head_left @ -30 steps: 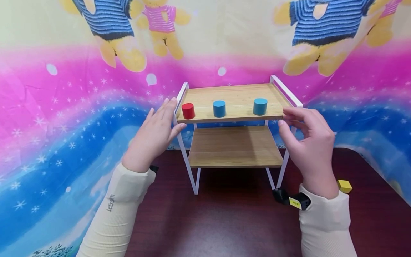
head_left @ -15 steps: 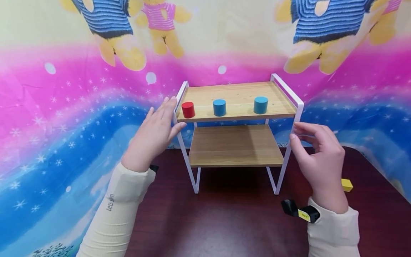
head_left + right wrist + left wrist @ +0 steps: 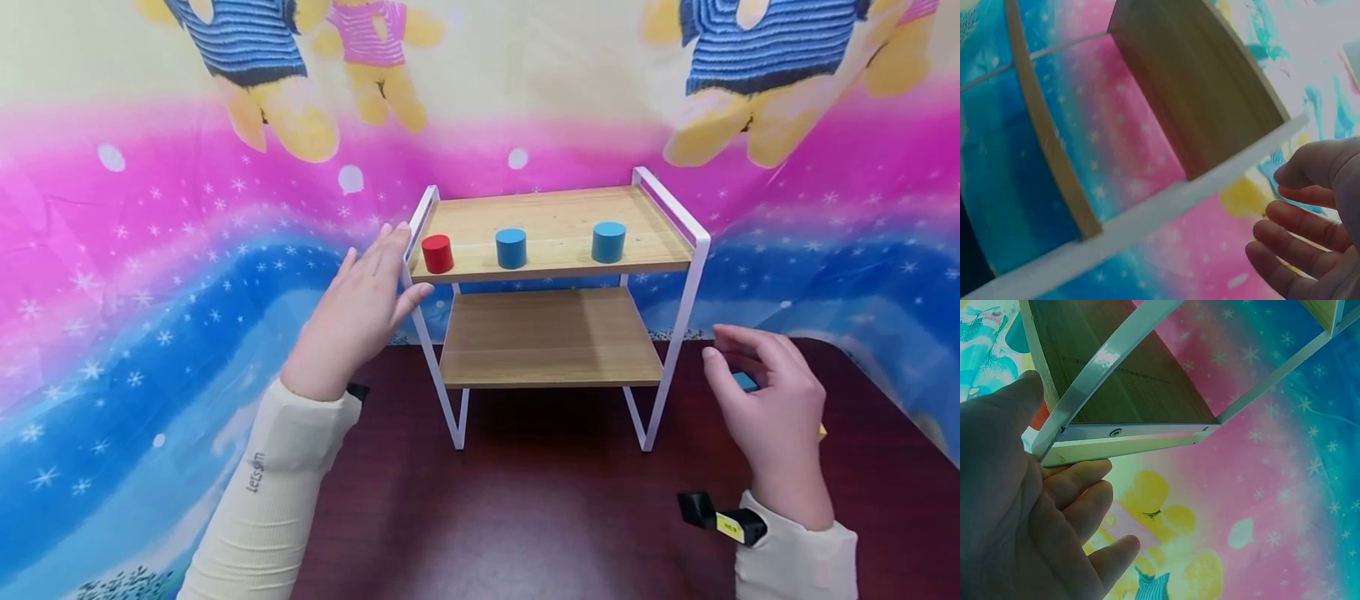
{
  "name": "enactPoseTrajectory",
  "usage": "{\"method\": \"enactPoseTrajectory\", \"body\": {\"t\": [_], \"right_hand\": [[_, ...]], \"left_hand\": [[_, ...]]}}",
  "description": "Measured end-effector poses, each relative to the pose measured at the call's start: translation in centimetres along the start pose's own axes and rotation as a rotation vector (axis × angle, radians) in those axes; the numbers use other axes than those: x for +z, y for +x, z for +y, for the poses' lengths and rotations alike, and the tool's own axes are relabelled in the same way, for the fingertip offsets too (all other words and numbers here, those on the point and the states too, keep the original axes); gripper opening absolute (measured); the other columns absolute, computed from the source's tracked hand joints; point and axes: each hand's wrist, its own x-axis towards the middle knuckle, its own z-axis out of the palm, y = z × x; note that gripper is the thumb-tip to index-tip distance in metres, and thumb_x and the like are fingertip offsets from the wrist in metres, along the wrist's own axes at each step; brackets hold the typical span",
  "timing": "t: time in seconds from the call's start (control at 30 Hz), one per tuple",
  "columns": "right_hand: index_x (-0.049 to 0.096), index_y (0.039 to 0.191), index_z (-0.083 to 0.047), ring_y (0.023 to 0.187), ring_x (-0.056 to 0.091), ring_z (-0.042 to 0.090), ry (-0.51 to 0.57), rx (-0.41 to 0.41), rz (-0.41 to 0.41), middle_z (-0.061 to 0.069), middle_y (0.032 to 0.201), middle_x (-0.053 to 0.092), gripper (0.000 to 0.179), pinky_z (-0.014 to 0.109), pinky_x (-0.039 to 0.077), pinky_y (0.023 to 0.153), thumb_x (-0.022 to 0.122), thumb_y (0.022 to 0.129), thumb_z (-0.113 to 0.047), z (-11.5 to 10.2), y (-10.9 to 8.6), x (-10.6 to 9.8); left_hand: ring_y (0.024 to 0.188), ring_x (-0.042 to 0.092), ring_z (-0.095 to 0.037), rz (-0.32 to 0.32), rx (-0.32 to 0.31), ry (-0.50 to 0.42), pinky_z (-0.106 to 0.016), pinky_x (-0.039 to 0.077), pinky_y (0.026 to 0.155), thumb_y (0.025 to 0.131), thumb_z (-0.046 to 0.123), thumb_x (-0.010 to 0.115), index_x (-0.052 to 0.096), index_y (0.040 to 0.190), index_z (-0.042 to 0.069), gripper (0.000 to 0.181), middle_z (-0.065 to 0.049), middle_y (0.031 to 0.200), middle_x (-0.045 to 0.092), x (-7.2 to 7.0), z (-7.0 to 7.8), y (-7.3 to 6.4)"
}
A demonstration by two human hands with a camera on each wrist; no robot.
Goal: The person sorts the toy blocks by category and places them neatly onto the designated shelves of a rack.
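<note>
Left hand at rack's end, right hand loose by half-hidden blocks

Left hand (image 3: 348, 312) lay along the left end of the two-tier rack (image 3: 551, 333), fingers straight, thumb apart; dim and cut off in its wrist view. Right hand (image 3: 776, 417) was beside the rack, thumb and fingers loosely bent with a gap between. It covered most of a blue block (image 3: 744, 382), seen through that gap, and nearly all of a yellow block (image 3: 822, 432), only a corner showing; shapes unclear. Contact with the blue one: can't tell. Right wrist view blurred, hand cut off at its edge.

On the top board, near the front edge, left to right: red cylinder (image 3: 438, 254), smaller blue cylinder (image 3: 512, 249), larger blue cylinder (image 3: 608, 242), all upright, apart. Rack stood on the dark tabletop (image 3: 510, 517), shadowed underneath. Backdrop (image 3: 480, 100) bears lost their heads to the top edge.
</note>
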Motion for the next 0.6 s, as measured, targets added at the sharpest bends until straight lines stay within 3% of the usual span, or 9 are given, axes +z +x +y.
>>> {"method": "enactPoseTrajectory", "body": {"t": [0.1,0.3,0.43,0.6], "right_hand": [[0.073,0.126,-0.012,0.096,0.055,-0.013,-0.026,0.050,-0.028,-0.008,0.112,0.065,0.033,0.001,0.041,0.083,0.075,0.093,-0.017,0.6,-0.2,-0.3],[0.073,0.125,-0.012,0.094,0.054,-0.016,-0.066,0.111,-0.063,-0.017,0.111,0.061,0.033,-0.001,0.040,0.081,0.075,0.093,-0.016,1.7,-0.5,-1.2],[0.072,0.127,-0.013,0.091,0.049,-0.022,-0.124,0.149,-0.093,-0.001,0.119,0.065,0.033,-0.002,0.037,0.079,0.073,0.094,-0.018,2.8,-0.5,-2.0],[0.068,0.131,-0.010,0.090,0.038,-0.025,-0.210,0.186,-0.203,0.017,0.129,0.063,0.037,-0.001,0.033,0.071,0.070,0.097,-0.025,4.6,-0.4,-3.2]], "left_hand": [[0.155,0.016,-0.028,0.001,-0.002,-0.004,-0.057,0.012,0.123,0.101,0.042,0.061,0.015,0.163,0.011,0.084,-0.015,0.166,0.026,0.0,-0.1,0.0],[0.155,0.016,-0.028,0.006,0.003,-0.007,-0.057,0.012,0.123,0.101,0.043,0.060,0.015,0.163,0.011,0.083,-0.015,0.165,0.027,0.1,-0.2,0.0],[0.155,0.016,-0.028,0.017,0.012,-0.005,-0.057,0.013,0.123,0.101,0.043,0.060,0.016,0.163,0.011,0.082,-0.015,0.165,0.027,0.2,-0.2,0.0],[0.155,0.016,-0.028,0.020,0.015,-0.004,-0.058,0.013,0.123,0.101,0.043,0.059,0.016,0.163,0.010,0.082,-0.015,0.166,0.026,0.2,-0.2,0.0]]}}
